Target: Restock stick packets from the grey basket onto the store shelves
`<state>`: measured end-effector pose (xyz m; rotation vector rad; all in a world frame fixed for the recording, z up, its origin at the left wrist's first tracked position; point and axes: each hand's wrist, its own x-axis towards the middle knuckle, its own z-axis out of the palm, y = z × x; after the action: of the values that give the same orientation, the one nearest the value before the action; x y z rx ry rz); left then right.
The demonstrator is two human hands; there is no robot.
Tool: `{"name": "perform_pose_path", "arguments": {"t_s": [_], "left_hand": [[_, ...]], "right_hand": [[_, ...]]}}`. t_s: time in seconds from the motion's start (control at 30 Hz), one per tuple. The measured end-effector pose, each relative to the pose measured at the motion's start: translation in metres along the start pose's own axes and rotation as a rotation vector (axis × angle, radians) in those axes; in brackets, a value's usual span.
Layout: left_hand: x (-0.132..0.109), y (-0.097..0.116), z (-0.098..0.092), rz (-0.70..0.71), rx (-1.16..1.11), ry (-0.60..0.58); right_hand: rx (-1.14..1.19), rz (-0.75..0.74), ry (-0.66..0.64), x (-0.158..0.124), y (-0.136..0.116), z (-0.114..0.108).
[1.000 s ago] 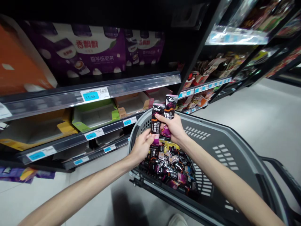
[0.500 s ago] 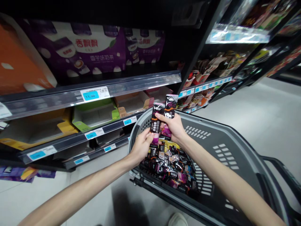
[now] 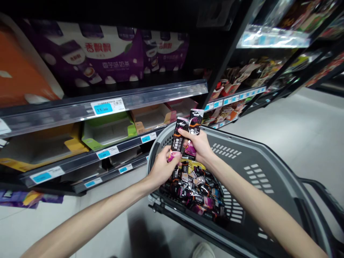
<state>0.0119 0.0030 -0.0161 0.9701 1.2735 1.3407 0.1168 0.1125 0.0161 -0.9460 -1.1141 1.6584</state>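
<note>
Black shelving [image 3: 161,94] is filling the left and running off to the right, its upper part sinking into darkness, its distant goods blurring. Pale floor [image 3: 271,125] is stretching beside it. A grey basket [image 3: 251,150] is standing close by, its right end running out of view. Purple cartons [image 3: 118,70] are sitting on a shelf; an orange carton [image 3: 21,68] is being cut off by the left edge. Below, a green tray [image 3: 110,132] is lying partly hidden under the shelf above. A glossy heap [image 3: 196,191] of packets is covering the basket's bottom, most prints hard to read. A shoe [image 3: 203,251] is showing only partly. Above the heap, the left hand [image 3: 162,165] is pinching the near sachet [image 3: 177,139] by its lower end; the right hand [image 3: 201,145] is pressing its thumb there and gripping the far sachet [image 3: 195,123], its fingers mostly hidden.
</note>
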Motion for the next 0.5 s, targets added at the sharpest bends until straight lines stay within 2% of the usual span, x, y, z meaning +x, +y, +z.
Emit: {"name": "perform_pose_path", "arguments": {"t_s": [0.5], "left_hand": [[0.0018,-0.0008,-0.0013,0.001,0.035,0.008]], "right_hand": [[-0.03,-0.006,0.008,0.0013,0.0018,-0.0013]]}}
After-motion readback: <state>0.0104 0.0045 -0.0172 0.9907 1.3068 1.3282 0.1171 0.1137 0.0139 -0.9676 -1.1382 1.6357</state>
